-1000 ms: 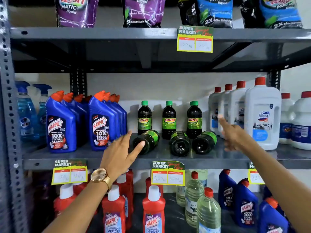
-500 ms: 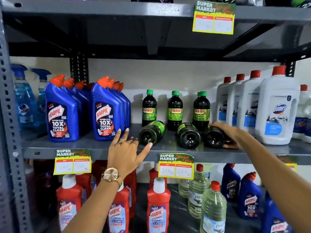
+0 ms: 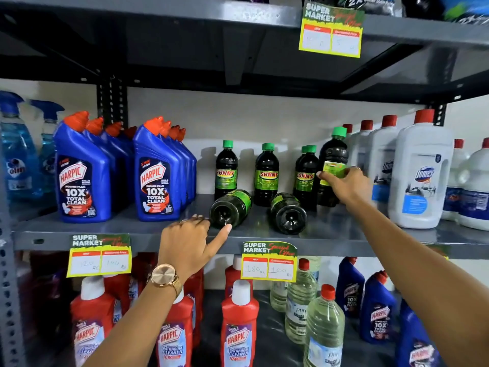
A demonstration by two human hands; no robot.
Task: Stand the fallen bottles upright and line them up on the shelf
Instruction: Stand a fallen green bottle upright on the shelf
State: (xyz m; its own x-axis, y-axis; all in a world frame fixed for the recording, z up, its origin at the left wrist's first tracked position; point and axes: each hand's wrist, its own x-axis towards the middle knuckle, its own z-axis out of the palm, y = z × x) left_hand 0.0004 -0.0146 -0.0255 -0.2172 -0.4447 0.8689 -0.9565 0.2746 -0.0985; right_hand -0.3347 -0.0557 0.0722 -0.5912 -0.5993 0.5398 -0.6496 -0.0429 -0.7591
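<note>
Dark green-capped Sunny bottles sit mid-shelf. Three stand upright at the back: left, middle, right. Two lie on their sides with bases toward me, one on the left, one at the centre. My right hand grips a further Sunny bottle by its label, holding it nearly upright beside the right standing one. My left hand rests at the shelf's front edge, fingers spread, thumb touching the base of the left fallen bottle.
Blue Harpic bottles stand to the left, white Domex jugs close on the right. Blue spray bottles are at far left. Price tags hang on the shelf edge. Red Harpic and clear bottles fill the shelf below.
My right hand has taken the rightmost fallen bottle and raised it to nearly upright. My left hand has moved closer to the left fallen bottle's base.
</note>
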